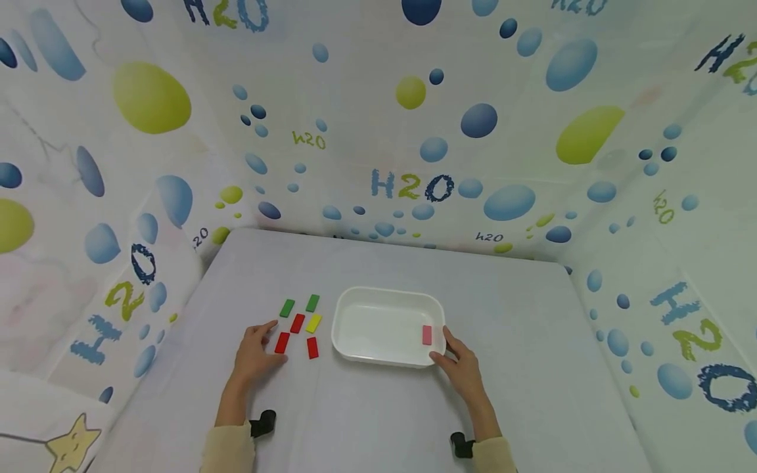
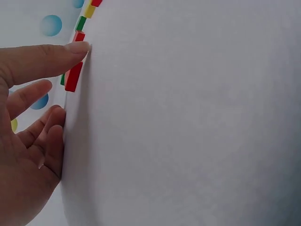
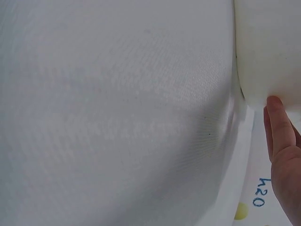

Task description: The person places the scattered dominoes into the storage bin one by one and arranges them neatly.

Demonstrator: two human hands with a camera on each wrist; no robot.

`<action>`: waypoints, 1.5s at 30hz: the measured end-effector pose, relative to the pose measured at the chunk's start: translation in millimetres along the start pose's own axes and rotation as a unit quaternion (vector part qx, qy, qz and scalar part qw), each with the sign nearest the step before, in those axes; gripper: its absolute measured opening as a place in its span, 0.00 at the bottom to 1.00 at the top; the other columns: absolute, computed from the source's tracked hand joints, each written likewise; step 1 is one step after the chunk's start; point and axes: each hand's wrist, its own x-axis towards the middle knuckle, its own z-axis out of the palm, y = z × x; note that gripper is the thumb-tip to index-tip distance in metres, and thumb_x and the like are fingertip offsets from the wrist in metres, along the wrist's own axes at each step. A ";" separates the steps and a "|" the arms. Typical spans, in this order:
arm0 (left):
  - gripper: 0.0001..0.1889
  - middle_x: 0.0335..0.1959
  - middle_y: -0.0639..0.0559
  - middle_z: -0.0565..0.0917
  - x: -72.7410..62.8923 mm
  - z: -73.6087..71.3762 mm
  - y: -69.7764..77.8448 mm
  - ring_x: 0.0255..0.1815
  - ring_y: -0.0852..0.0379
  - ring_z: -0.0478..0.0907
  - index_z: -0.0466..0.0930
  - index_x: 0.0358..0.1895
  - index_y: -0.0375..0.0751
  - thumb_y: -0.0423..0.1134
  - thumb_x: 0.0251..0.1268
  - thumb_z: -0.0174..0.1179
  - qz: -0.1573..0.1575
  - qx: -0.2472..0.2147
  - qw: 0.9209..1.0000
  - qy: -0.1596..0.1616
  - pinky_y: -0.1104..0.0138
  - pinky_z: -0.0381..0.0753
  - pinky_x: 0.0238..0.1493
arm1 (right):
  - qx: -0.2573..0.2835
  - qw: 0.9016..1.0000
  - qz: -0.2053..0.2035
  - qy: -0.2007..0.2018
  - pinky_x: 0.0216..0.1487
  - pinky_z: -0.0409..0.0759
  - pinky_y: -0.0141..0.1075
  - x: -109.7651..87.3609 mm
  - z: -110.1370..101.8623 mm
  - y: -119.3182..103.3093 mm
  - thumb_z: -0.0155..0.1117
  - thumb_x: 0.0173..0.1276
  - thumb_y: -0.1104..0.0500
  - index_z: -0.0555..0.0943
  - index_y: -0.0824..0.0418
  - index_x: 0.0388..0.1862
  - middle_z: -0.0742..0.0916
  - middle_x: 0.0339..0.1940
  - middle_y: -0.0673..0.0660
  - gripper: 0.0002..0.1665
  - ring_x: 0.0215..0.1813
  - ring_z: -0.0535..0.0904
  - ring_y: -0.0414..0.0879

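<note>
Blocks [image 1: 298,323] beyond left hand [image 1: 254,353], fingers wide beside red block [image 1: 282,343]; right hand [image 1: 465,373] grips white tray [image 1: 378,328]

in your head view, the white tray [image 1: 372,328] at six o'clock looks like smooth, glossy plastic. the small coloured blocks [image 1: 298,323] near half past seven look smooth, plastic or painted wood, you can't tell which. your bench [image 1: 378,420] is covered in matt cloth, its weave fine in the right wrist view. the printed sheet [image 1: 355,154] at twelve looks like smooth fabric; your sleeves [image 1: 227,450], at five and seven, are matt cloth.
</note>
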 end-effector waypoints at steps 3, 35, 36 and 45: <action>0.39 0.61 0.34 0.66 -1.0 1.6 -0.1 0.56 0.39 0.69 0.65 0.70 0.39 0.33 0.52 0.70 0.002 -0.003 1.000 0.006 0.45 0.75 0.59 | 0.003 1.000 0.001 0.002 0.59 0.78 0.45 2.1 0.6 6.4 0.72 0.60 0.60 0.66 0.59 0.73 0.75 0.69 0.64 0.43 0.68 0.73 0.60; 0.25 0.61 0.36 0.67 2.4 8.2 1.6 0.50 0.45 0.71 0.76 0.60 0.31 0.26 0.56 0.66 0.026 -0.037 0.999 0.011 0.51 0.74 0.57 | 0.002 1.000 0.014 0.001 0.61 0.75 0.43 3.5 2.0 6.6 0.72 0.61 0.59 0.66 0.57 0.73 0.73 0.71 0.62 0.42 0.71 0.70 0.59; 0.25 0.61 0.36 0.67 2.5 8.5 1.3 0.50 0.45 0.71 0.76 0.60 0.31 0.26 0.56 0.66 0.027 -0.038 0.999 0.012 0.51 0.74 0.57 | 0.003 1.000 0.014 0.001 0.61 0.75 0.43 3.3 2.1 6.4 0.72 0.61 0.59 0.66 0.57 0.73 0.73 0.71 0.63 0.42 0.71 0.70 0.59; 0.24 0.60 0.37 0.68 3.2 9.1 -3.2 0.51 0.44 0.72 0.76 0.59 0.31 0.29 0.57 0.67 0.033 -0.058 0.998 0.009 0.48 0.74 0.61 | 0.003 1.000 0.014 -0.001 0.61 0.76 0.42 3.8 2.6 7.3 0.72 0.61 0.59 0.66 0.58 0.74 0.73 0.72 0.63 0.43 0.71 0.70 0.59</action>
